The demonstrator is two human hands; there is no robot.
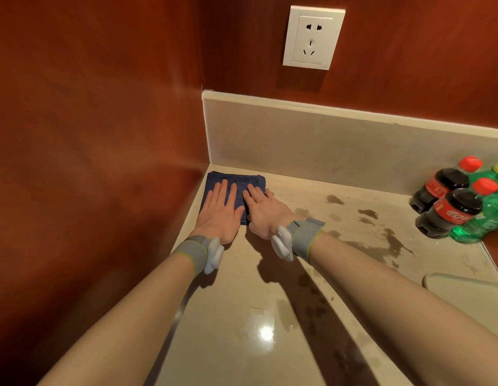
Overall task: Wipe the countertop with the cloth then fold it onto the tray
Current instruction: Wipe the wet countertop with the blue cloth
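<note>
A folded dark blue cloth (242, 181) lies flat in the far left corner of the beige countertop (256, 296), against the red-brown side wall. My left hand (221, 210) presses on its left half, palm down with fingers straight. My right hand (263, 210) lies flat on its right half, fingers straight and pointing to the far left. Both wrists wear grey bands with white sensors. A pale tray (465, 291) shows its rounded corner at the right edge, partly behind my right forearm.
Dark wet stains (381, 232) spread over the countertop right of the cloth. Two cola bottles (448, 207) and green bottles (490, 215) stand at the far right. A low backsplash (325, 140) runs behind, with a white wall socket (313, 37) above.
</note>
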